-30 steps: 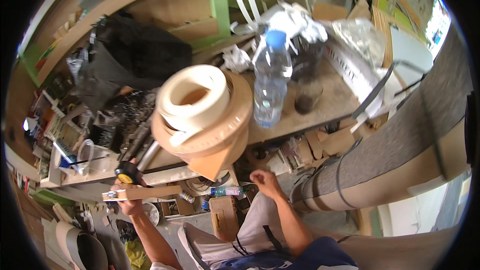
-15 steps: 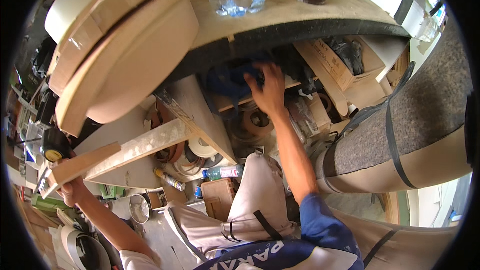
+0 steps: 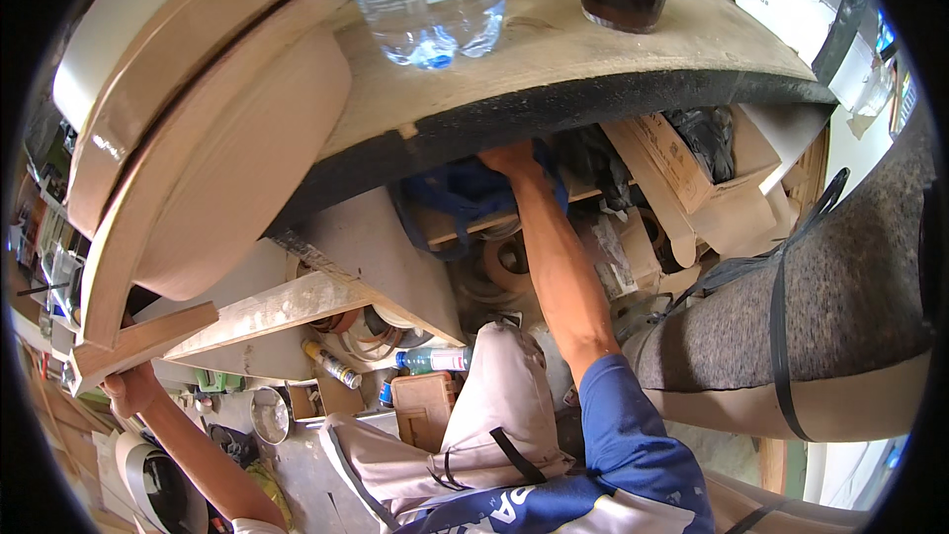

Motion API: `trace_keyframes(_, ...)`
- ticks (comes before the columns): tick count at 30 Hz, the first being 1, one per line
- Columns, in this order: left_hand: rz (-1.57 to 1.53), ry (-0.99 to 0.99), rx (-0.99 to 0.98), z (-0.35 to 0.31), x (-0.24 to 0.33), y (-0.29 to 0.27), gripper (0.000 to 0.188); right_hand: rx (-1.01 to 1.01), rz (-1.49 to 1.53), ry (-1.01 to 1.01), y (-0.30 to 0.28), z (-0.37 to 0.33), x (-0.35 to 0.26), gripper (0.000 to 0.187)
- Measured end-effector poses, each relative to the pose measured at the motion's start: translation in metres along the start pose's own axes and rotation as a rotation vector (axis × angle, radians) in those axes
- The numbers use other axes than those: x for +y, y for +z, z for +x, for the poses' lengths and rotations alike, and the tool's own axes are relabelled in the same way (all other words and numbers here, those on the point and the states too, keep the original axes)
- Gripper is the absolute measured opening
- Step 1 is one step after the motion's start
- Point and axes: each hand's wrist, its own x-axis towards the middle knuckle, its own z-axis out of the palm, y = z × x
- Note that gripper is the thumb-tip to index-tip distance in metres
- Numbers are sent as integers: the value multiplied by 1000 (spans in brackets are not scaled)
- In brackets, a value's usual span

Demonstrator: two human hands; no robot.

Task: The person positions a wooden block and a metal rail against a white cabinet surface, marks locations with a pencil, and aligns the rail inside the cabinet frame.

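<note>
Biggest thing from where I stand is the workbench (image 3: pixel 554 79), curving across the top of the frame, its dark front edge low over the person's forearm. I'd reach under that edge with the wrist flat, so the knuckles don't scrape it on the way out. The thick speckled roll (image 3: pixel 751 331) fills the right side, and the elbow wants to swing clear of it. At upper left the big coil of banding (image 3: pixel 213 178) overhangs the bench; nudging it would be the costliest slip, I think.

Under the bench, right of centre, an open cardboard box (image 3: pixel 682 173) sits near the arm. The blue cloth bundle (image 3: pixel 445 200) lies on the shelf in the middle of the frame, slack and folded, so I'd feel for a firm part of it rather than tug a loose fold. The clear bottle (image 3: pixel 425 5) stands near the bench edge at the top; a bump from below could rock it, and the cup (image 3: pixel 623 0) of dark liquid beside it.

The wooden piece (image 3: pixel 148 344) is at lower left, gripped by the left hand (image 3: pixel 130 391), and should be held away from the coil. The right hand (image 3: pixel 509 158) is at the bundle, its fingers lost in shadow; I can't tell whether they've closed on anything.
</note>
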Motion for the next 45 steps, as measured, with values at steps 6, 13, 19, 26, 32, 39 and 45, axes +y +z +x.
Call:
trace_keyframes(6,54,58,86,3,-1,21,84,-2,63,16,-14,-6,12,35)
trace_keyframes(13,-93,-32,-113,9,2,50,66,85,19,10,-16,-4,16,33)
trace_keyframes(19,16,-44,-117,10,10,50,61,38,-178,-26,-49,24,53,29)
trace_keyframes(26,99,-25,-24,13,8,84,60,-24,-276,41,-45,54,83,27)
trace_keyframes(32,81,-85,-69,12,12,87,62,-8,-277,73,-48,60,86,25)
trace_keyframes(39,70,-112,-71,13,24,58,57,110,-95,59,-108,61,53,23)
trace_keyframes(45,72,-100,-42,19,5,68,53,163,191,295,-150,13,10,20)
